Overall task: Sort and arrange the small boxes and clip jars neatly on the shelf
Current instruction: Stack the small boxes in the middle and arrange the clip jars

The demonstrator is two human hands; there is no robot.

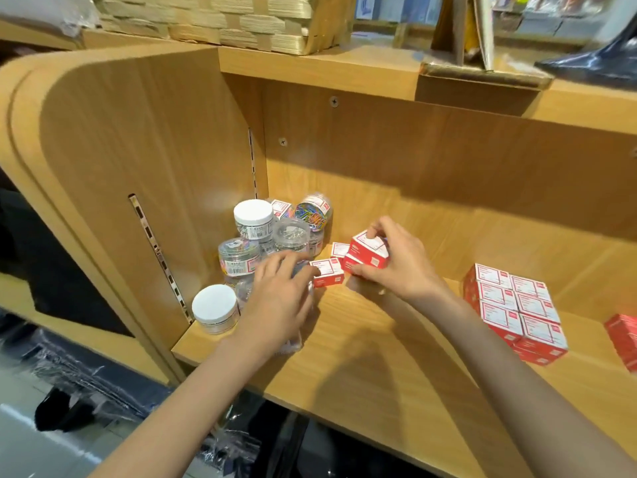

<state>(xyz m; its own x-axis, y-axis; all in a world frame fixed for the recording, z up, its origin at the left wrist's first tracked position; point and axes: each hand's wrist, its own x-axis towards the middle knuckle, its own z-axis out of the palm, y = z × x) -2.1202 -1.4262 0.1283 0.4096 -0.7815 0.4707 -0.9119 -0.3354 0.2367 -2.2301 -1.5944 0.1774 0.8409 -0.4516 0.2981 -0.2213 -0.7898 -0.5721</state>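
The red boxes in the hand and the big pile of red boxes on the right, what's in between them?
Only bare wooden shelf. In the head view, nothing sits between the boxes held by the right hand and the stacked red boxes; the forearm crosses nearer the front.

Jars [262, 243] left (clustered), boxes [513, 308] right

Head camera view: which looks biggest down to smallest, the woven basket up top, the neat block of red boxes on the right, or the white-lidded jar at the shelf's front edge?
1. Woven basket, though cropped.
2. Block of red boxes.
3. White-lidded jar.
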